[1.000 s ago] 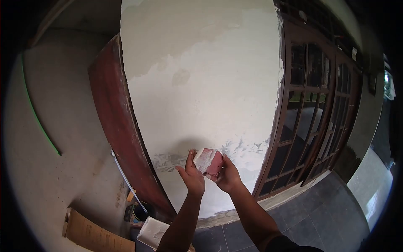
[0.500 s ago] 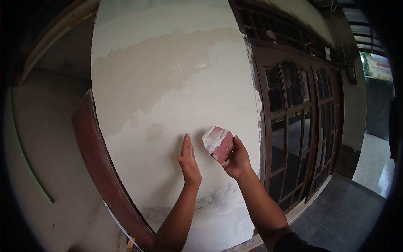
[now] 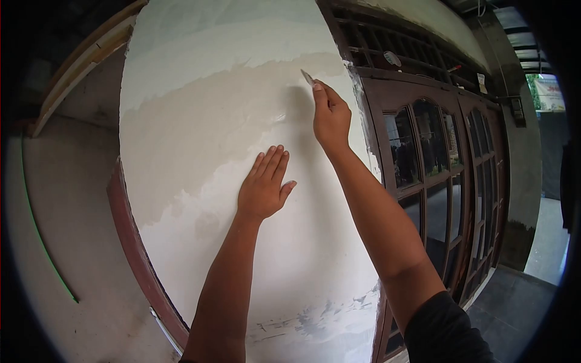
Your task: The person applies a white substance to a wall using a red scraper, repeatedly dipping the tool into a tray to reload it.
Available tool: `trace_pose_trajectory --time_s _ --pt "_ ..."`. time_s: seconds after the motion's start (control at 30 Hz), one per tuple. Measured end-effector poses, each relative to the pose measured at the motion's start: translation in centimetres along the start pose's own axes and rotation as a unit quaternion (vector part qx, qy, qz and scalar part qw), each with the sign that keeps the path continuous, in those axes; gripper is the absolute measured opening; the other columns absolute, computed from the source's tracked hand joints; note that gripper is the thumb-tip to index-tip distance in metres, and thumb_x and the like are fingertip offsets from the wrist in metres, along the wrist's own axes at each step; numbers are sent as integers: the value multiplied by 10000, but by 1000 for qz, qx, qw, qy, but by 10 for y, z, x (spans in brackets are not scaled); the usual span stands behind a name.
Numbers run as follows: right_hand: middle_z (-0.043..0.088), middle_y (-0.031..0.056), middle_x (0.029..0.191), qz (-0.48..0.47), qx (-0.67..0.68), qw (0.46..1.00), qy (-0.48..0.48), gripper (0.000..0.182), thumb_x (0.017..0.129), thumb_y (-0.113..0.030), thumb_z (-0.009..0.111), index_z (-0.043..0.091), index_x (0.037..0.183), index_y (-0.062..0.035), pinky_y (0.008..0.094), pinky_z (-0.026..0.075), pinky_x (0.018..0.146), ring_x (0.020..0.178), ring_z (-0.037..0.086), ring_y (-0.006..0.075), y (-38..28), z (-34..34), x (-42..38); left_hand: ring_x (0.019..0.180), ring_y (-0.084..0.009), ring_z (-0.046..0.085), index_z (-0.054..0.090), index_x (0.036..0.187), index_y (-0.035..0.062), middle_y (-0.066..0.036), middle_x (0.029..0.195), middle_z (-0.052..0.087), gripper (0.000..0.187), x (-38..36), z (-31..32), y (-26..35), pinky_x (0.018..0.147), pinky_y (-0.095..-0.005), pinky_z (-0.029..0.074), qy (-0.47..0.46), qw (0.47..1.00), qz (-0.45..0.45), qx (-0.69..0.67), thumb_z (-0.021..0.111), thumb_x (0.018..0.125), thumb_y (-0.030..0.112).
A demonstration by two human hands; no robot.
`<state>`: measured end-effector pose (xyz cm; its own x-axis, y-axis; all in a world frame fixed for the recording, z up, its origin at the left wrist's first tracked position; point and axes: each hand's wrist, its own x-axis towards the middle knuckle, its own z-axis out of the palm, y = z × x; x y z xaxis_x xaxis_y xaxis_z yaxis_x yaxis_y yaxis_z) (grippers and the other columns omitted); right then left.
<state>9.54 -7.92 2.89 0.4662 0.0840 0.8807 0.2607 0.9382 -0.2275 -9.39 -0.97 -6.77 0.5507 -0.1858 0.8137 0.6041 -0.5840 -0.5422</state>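
In my right hand (image 3: 332, 121) is a putty spreader (image 3: 307, 77), gripped between thumb and fingers. It appears almost edge-on, close to the upper right part of the pale wall (image 3: 302, 242), and its shadow falls beside the hand. My left hand (image 3: 261, 189) is stretched out with its fingers at the wall surface, palm toward it, thumb apart. It holds nothing. Around and above both hands spreads a darker beige patch of putty (image 3: 206, 115) with an uneven edge.
Brown wooden doors with glass panes (image 3: 439, 163) stand to the right. On the left, a dark red board (image 3: 136, 242) runs along the wall's edge, and a green line (image 3: 42, 242) hangs on a grey wall. Grey floor tiles (image 3: 514, 302) lie at lower right.
My right hand has risen with the spreader, turning its broad face out of view. My left hand has moved up and turned flat toward the wall.
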Motion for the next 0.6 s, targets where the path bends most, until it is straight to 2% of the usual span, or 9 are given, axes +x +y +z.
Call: trace_pose_trajectory --time_s 0.07,0.1,0.17,0.2,0.6 --pt "594 243 1359 -185 -109 975 -63 455 1009 -357 594 631 1311 -20 424 485 1040 1237 597 392 12 5 6 1470 -322 371 422 1499 4 -156 1566 422 581 1 3 0 1222 -466 295 -7 1000 3 24 533 1014 302" --pt "594 243 1359 -184 -106 975 -65 455 1009 -357 594 631 1311 -20 424 485 1040 1237 597 392 22 8 8 1471 -319 371 423 1499 4 -154 1568 420 592 -1 0 -1 1222 -465 296 -2 1000 -4 20 551 999 296" --pt "565 330 1349 -381 -294 876 -28 470 958 -276 645 602 1349 -19 503 422 1095 1255 524 529 44 14 9 1472 -315 371 425 1498 4 -152 1569 419 605 -2 -1 -1 1222 -464 298 5 1000 -14 18 569 985 290" --pt "550 352 1355 -389 -304 869 -40 474 956 -296 638 606 1347 -29 522 374 1143 1328 454 550 53 17 9 1473 -314 368 421 1499 2 -153 1572 414 616 -2 0 -1 1222 -464 299 2 1000 -17 21 579 975 284" --pt "559 358 1339 -409 -369 832 -59 463 936 -299 645 629 1295 -7 519 372 1150 1316 495 516 84 9 -8 1472 -359 363 391 1508 -25 -201 1563 410 686 -1 -3 0 1218 -484 287 0 999 -22 26 612 936 283"
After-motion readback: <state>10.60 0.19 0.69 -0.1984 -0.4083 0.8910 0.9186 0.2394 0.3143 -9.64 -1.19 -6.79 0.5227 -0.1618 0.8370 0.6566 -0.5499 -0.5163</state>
